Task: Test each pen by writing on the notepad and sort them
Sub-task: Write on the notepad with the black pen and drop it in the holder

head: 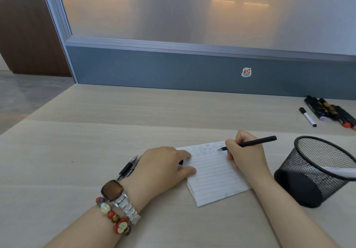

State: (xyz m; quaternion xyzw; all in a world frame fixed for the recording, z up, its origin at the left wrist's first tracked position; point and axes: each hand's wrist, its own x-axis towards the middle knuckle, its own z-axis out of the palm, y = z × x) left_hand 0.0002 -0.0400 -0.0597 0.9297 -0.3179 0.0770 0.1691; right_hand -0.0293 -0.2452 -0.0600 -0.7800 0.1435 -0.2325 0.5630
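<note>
A lined notepad (213,172) lies on the desk, with several pen marks near its top edge. My right hand (244,153) grips a black pen (256,143), its tip touching the top of the page. My left hand (163,166) rests flat on the pad's left edge, fingers extended. Under and behind that hand lie a few black pens (128,168), partly hidden. A black mesh pen cup (317,172) stands to the right of the pad, with a white pen (341,170) inside it.
At the far right of the light wooden desk (96,132) lie a black-capped white marker (307,117) and a pile of dark markers (331,112). A blue partition with frosted glass (173,68) bounds the desk's far edge. The desk's left edge drops to floor.
</note>
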